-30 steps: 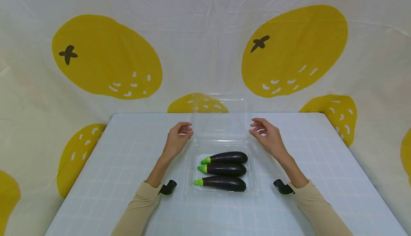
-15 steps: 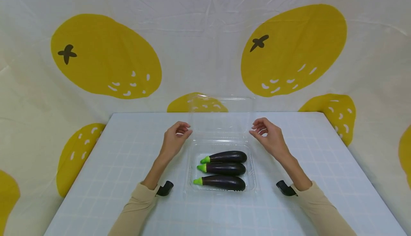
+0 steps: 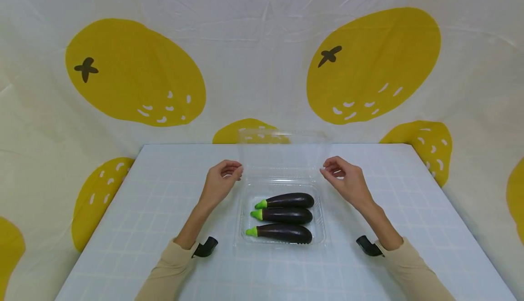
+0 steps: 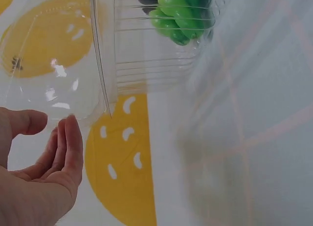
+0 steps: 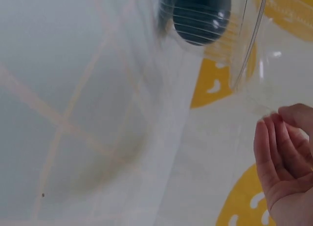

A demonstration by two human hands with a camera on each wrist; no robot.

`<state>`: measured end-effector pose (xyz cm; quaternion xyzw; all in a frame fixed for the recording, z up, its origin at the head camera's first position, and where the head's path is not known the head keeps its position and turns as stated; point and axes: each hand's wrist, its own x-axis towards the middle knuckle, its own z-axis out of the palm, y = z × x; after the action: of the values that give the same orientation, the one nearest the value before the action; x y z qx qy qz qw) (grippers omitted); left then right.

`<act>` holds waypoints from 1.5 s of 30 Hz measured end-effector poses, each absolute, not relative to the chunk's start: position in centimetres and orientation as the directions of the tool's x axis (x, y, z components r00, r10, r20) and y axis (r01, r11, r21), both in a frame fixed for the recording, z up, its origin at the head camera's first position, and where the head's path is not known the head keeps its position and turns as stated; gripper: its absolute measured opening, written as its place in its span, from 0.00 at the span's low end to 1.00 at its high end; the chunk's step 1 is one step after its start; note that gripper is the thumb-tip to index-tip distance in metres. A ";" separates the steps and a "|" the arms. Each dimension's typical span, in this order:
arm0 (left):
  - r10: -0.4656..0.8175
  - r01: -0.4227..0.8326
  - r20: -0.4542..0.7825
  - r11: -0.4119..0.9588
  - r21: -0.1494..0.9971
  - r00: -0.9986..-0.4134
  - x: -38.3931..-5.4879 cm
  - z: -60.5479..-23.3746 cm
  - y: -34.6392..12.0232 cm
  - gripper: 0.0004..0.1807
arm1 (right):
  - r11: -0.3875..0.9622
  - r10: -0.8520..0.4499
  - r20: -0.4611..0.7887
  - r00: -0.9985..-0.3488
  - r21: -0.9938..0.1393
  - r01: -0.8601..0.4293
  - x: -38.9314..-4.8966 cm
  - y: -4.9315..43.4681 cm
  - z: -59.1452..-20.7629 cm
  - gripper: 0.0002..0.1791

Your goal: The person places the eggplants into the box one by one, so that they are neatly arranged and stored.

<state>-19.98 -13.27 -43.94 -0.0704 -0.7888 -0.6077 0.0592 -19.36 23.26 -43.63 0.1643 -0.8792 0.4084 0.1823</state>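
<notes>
A clear plastic clamshell container (image 3: 279, 242) lies on the table with its lid (image 3: 282, 151) raised on the far side. Three dark eggplants (image 3: 285, 233) with green stem ends rest side by side in its base. My left hand (image 3: 221, 177) pinches the lid's left edge between thumb and fingertips. At the opposite edge, my right hand (image 3: 347, 180) pinches the lid in the same way. The right wrist view shows the right fingers (image 5: 274, 152) bent toward the thumb at the lid's rim. Exact contact is hard to see through the transparent plastic.
A pale checked cloth covers the table (image 3: 409, 210). Behind it hangs a white backdrop (image 3: 255, 64) printed with large yellow fruit. Black wrist cameras (image 3: 206, 247) sit by both sleeves (image 3: 168, 269).
The lid's top edge has come lower and looks wider, tilting toward me. Both hands have moved slightly outward and nearer with it. The eggplants stay in place.
</notes>
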 end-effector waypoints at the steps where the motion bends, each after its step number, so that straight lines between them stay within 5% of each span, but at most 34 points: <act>1: 0.040 0.169 0.165 0.244 0.955 -0.986 -19.9 -43.9 -13.3 0.12 | 0.610 -0.140 0.452 -0.881 -0.662 -0.437 -19.2 23.3 -43.6 0.09; 18: 0.016 0.049 0.047 0.117 0.992 -0.999 -18.0 -43.8 -13.5 0.28 | 0.464 -0.215 0.262 -0.941 -0.820 -0.335 -17.1 24.1 -43.1 0.06; 28: -0.004 -0.078 -0.078 0.122 0.989 -0.997 -17.1 -43.7 -13.9 0.23 | 0.394 -0.254 0.174 -0.952 -0.880 -0.266 -16.2 24.6 -43.3 0.11; 45: 0.082 -0.089 -0.100 0.130 0.987 -0.992 -16.3 -44.2 -14.7 0.20 | 0.288 -0.276 0.035 -0.961 -0.950 -0.117 -15.2 25.2 -42.8 0.17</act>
<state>-16.34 -14.75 -44.19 0.0026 -0.7489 -0.6595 -0.0648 -15.19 25.16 -42.77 0.1228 -0.7996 0.5840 -0.0677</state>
